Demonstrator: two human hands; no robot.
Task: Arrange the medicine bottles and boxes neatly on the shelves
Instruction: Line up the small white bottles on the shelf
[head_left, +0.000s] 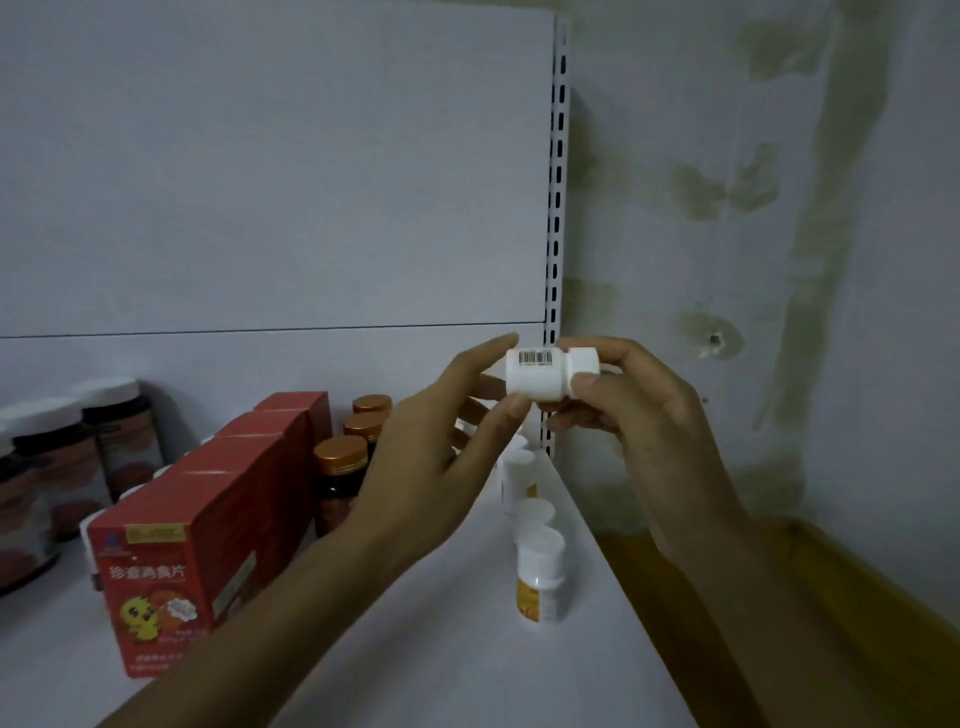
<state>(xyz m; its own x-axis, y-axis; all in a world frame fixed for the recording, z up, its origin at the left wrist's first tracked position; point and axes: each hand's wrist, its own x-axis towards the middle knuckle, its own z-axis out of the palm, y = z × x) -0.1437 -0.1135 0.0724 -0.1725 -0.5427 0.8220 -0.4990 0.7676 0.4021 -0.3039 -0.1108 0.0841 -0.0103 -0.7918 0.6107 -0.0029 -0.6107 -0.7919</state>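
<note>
Bottle in hand: a small white bottle is held in the air above the right end of the shelf, just in front of the slotted post.
Its axis: it lies on its side, long axis running left to right, with the cap end to the right, the base to the left and the barcode facing up.
Left hand: the left hand pinches the base end, forefinger on top and thumb beneath.
Right hand: the right hand curls round the cap end, thumb in front.
Nearer hand: both hold the bottle. The right is on the cap side, so I judge it better placed to tip the bottle upright.
Row below: white bottles stand upright in a line along the shelf's right edge, almost straight under the held one.
Next move: the bottle probably has to turn cap-up, then go down into that line. The hands hide part of the row, so I cannot tell where the free spot is.
In the way: the standing white bottles are close-set and could be knocked over.
Further left: amber bottles with gold caps, then a row of red boxes, then dark jars.
Beyond: a stained wall to the right of the post.
</note>
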